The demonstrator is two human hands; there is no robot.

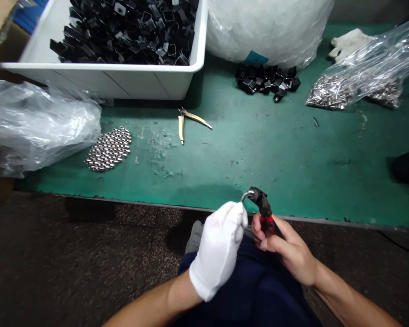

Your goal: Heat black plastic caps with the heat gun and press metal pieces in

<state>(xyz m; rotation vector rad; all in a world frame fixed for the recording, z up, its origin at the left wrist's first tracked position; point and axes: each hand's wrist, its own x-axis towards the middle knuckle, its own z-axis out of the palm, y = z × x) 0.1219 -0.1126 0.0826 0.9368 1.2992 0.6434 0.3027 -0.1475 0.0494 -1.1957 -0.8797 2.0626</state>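
My left hand (pixel 218 250), in a white fabric glove, pinches a small silver metal ring (pixel 246 195) at its fingertips. The ring's end meets a small black plastic part (pixel 260 201). My bare right hand (pixel 282 247) grips red-handled pliers (pixel 267 222), and the black part sits at their top end, hiding the jaws. Both hands are held above my dark blue lap, just in front of the edge of the green workbench (pixel 259 154).
A white bin (pixel 102 78) of black square parts stands at the far side, beside a bubble-wrap sack (pixel 266 32). On the green surface lie tan-handled pliers (pixel 187 122), silver rings (pixel 109 149), black parts (pixel 267 79), plastic bags (pixel 357 86) and a white glove (pixel 347 43).
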